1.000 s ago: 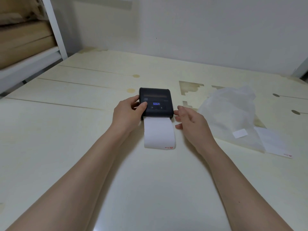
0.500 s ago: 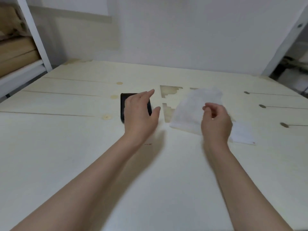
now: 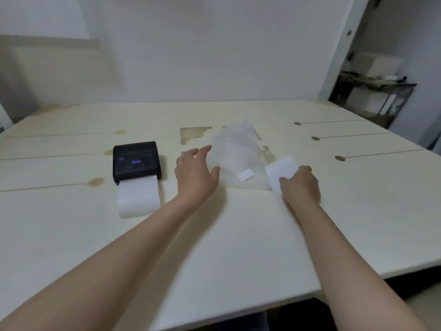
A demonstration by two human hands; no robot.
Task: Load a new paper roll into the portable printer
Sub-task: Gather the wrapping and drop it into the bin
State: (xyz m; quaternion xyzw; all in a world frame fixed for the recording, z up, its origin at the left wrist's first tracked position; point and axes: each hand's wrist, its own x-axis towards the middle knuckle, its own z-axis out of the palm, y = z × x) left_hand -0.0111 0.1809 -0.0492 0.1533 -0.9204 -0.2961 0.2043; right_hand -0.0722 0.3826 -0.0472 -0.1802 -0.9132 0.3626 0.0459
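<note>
The black portable printer lies on the table at the left, lid closed, its small display lit. A white paper strip sticks out of its front toward me. My left hand hovers to the printer's right, fingers spread, at the edge of a crumpled translucent plastic wrapper. My right hand rests on a loose white paper piece and pinches its near edge.
The cream table has brown stains, thin grooves and a right edge that falls off near my right arm. A small white label sits on the wrapper. A dark shelf with boxes stands behind on the right.
My left hand left the printer and moved right to the wrapper. My right hand moved right onto the loose paper. The view swung right, so the printer now lies at the left.
</note>
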